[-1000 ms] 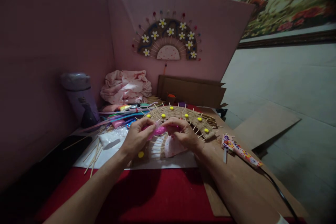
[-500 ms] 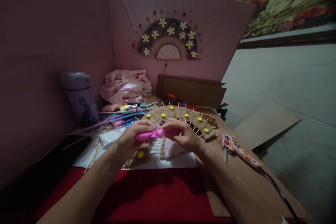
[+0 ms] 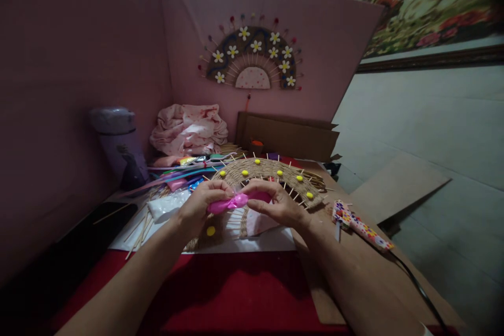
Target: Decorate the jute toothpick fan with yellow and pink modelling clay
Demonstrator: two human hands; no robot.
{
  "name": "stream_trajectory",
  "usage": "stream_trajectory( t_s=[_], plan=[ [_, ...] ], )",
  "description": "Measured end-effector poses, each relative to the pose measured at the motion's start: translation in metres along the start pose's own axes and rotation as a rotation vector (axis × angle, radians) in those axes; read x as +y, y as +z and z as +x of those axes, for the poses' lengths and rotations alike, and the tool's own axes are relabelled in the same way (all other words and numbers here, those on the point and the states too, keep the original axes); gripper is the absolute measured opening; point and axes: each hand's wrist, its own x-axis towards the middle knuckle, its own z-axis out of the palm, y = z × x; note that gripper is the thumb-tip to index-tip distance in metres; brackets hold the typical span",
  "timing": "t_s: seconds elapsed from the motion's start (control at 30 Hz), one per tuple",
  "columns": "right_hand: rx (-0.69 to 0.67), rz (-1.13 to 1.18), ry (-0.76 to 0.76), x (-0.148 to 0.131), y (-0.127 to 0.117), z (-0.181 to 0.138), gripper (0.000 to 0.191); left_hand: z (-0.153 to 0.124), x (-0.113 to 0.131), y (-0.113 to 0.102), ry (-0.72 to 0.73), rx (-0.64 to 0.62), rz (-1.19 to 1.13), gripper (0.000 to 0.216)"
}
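A bright pink piece of soft material point(image 3: 235, 201), twisted in the middle, stretches between my two hands. My left hand point(image 3: 199, 209) pinches its left end and my right hand point(image 3: 275, 205) pinches its right end. Both hands hover just above a half-round woven fan point(image 3: 275, 172) made of straw cord and wooden sticks, with yellow dots along its arc. The fan lies on a white sheet point(image 3: 260, 241) on the red tabletop point(image 3: 220, 294).
A finished flowered fan point(image 3: 252, 58) hangs on the pink partition. Behind the work stand a purple flask point(image 3: 118, 144), a bundled pink cloth point(image 3: 189, 128), coloured strips point(image 3: 185, 173) and cardboard point(image 3: 287, 136). A patterned glue gun point(image 3: 358, 224) with its cord lies at right. Loose sticks point(image 3: 137, 231) lie at left.
The pink material was bunched between my fingers; it is now pulled out longer into a twisted strip, and my left hand has shifted slightly left and down.
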Motion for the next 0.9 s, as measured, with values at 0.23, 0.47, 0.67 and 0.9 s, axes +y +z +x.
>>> stream_trajectory(
  t_s=[0.23, 0.47, 0.67, 0.9],
  plan=[
    [0.019, -0.095, -0.002, 0.005, -0.002, 0.002, 0.011, 0.002, -0.001, 0.001, 0.080, 0.019, 0.189, 0.019],
    [0.007, -0.198, -0.089, 0.002, -0.001, 0.002, 0.013, 0.002, -0.002, 0.000, 0.057, -0.027, 0.214, 0.019],
    [-0.046, -0.125, -0.048, -0.001, -0.003, 0.000, 0.016, 0.002, -0.001, 0.001, 0.076, 0.014, 0.201, 0.018],
    [-0.030, 0.077, 0.005, 0.012, -0.005, 0.001, 0.016, 0.001, 0.000, 0.002, 0.007, -0.003, 0.138, 0.017]
  ],
)
